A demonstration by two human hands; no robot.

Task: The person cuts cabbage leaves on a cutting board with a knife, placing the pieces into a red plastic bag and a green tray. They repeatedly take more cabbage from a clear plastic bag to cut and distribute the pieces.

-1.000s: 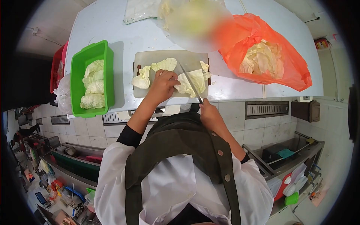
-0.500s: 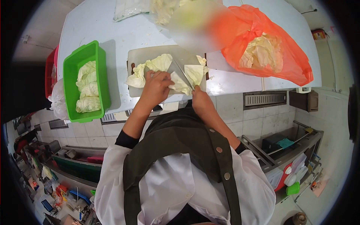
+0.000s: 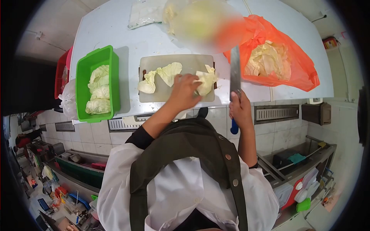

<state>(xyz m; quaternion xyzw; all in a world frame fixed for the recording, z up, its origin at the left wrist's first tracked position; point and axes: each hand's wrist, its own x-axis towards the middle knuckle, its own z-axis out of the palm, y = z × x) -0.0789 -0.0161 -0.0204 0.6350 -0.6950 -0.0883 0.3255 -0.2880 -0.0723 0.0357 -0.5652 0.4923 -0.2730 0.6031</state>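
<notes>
My right hand [image 3: 240, 109] grips a kitchen knife [image 3: 235, 73] by its blue handle, the blade pointing away from me to the right of the cutting board [image 3: 163, 61]. At the board's right side, my left hand [image 3: 185, 91] has its fingers curled against cut cabbage leaf pieces [image 3: 206, 81]; part of what it holds is hidden under the fingers. A larger cabbage leaf [image 3: 170, 73] and a smaller leaf piece [image 3: 147, 83] lie on the left half of the board.
A green tub [image 3: 112, 81] holding cabbage stands on the left of the white table [image 3: 135, 40]. An orange plastic bag [image 3: 302, 73] with cabbage leaves lies open on the right. Clear packets [image 3: 144, 13] sit at the back, beside a blurred patch.
The knife has come up off the leaves and moved right, clear of the board. My left hand has slid right, from the middle leaves to the pieces at the board's right side.
</notes>
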